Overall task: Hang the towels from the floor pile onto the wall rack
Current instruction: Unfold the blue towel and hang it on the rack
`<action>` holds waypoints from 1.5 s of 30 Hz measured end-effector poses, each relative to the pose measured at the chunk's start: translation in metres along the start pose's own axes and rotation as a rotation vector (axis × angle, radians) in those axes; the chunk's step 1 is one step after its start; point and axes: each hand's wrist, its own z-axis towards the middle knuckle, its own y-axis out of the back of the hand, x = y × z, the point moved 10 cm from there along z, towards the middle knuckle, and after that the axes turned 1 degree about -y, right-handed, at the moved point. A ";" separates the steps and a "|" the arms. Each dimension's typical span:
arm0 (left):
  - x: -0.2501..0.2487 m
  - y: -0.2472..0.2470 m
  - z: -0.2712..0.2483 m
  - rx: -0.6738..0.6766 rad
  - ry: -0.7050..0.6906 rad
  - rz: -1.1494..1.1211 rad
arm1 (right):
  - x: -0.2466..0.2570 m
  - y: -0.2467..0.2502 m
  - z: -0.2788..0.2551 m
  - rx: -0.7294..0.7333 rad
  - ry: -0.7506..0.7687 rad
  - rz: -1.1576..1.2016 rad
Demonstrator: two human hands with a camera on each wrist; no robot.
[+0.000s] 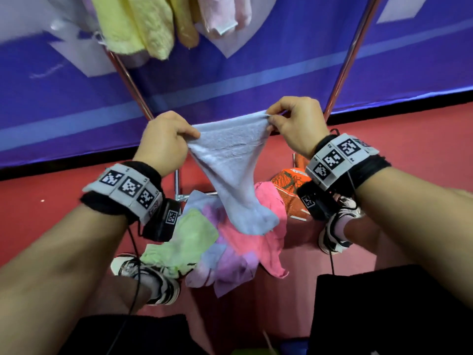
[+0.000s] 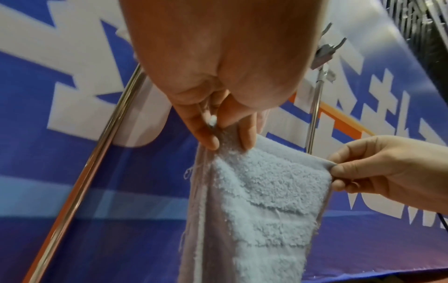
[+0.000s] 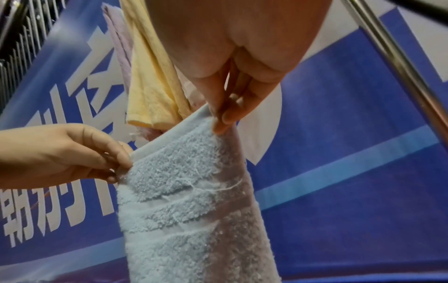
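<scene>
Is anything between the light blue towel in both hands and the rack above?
Nothing visible blocks it. The left hand and right hand pinch the light blue towel by its top edge, below the yellow towel and pink towel already hanging. The bar itself is out of view.

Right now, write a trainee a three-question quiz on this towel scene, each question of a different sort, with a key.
1. True or false: the light blue towel already hangs on the rack.
2. Which grips its top edge? A) the left hand alone B) the right hand alone C) both
3. Fill in: the yellow towel hangs on the rack, while the pink towel lies in the ____ pile.

Key: 1 false; 2 C; 3 floor.
</scene>
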 end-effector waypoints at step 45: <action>-0.232 0.228 -0.047 0.079 -0.108 0.110 | 0.237 0.214 -0.045 -0.242 0.136 0.224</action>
